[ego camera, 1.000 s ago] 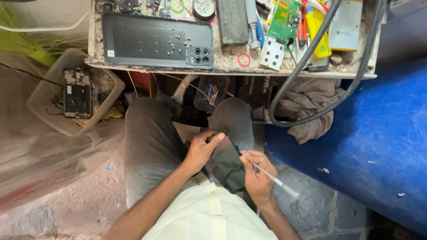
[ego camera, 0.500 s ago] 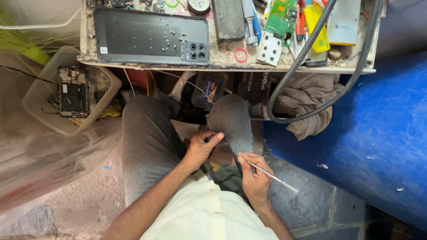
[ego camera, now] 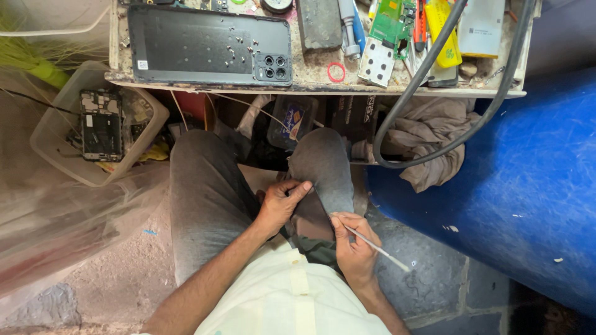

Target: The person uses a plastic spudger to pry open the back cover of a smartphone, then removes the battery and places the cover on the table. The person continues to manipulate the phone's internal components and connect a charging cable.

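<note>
Head view, looking straight down at my lap. My left hand (ego camera: 282, 203) curls its fingers over the top edge of a dark flat panel (ego camera: 312, 218) that rests on my right thigh — gripped, not loose. My right hand (ego camera: 354, 245) pinches a thin metal tool (ego camera: 377, 249) like a pen, its tip set against the panel's right edge near my left fingertips. Both knees in grey trousers (ego camera: 208, 198) fill the middle of the frame.

Above my knees sits the low workbench (ego camera: 310, 79), crowded. A dark phone back cover (ego camera: 208, 44) with its camera cluster lies flat on the left part, tiny screws (ego camera: 239, 51) scattered over it. Beside it: a red ring (ego camera: 336, 72), a green circuit board (ego camera: 391, 23), a yellow-handled tool (ego camera: 442, 34). A thick black hose (ego camera: 434, 105) loops off the bench edge and down in front of a crumpled grey rag (ego camera: 434, 139) — it hangs between me and the right side of the bench.

On my left, a clear plastic tub (ego camera: 133, 146) holds a stripped phone frame (ego camera: 100, 124). On my right, well apart from the hands, a blue drum (ego camera: 515, 186).
</note>
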